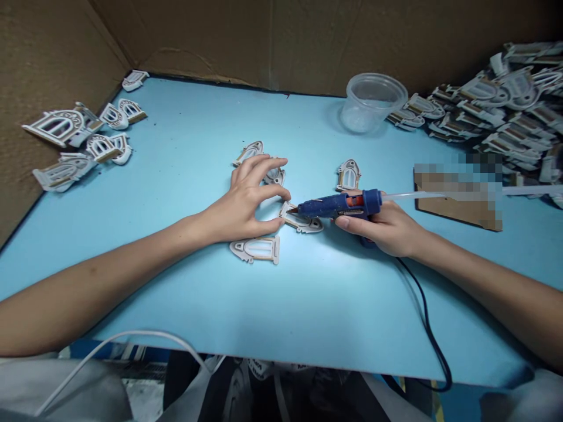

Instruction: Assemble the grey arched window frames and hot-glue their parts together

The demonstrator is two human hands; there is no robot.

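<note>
My right hand point(387, 228) is wrapped round a blue hot glue gun point(325, 206), with a clear glue stick point(404, 196) sticking out of its back. The gun's nozzle touches or hovers just over a small white and brown arched window piece point(303, 221) lying on the table. My left hand point(253, 196) grips the near end of that piece between thumb and index finger, the other fingers spread. Below the left hand lies another window piece point(255, 249). Two more, including one window piece point(248, 152), are partly hidden behind its fingers.
A single window piece point(349, 174) lies beyond the gun. A clear plastic tub point(373, 102) stands at the back, beside a large heap of window pieces point(505, 111). A cardboard piece point(457, 205) is at right. More pieces point(61, 126) lie left. A black cord point(424, 305) trails over the front edge.
</note>
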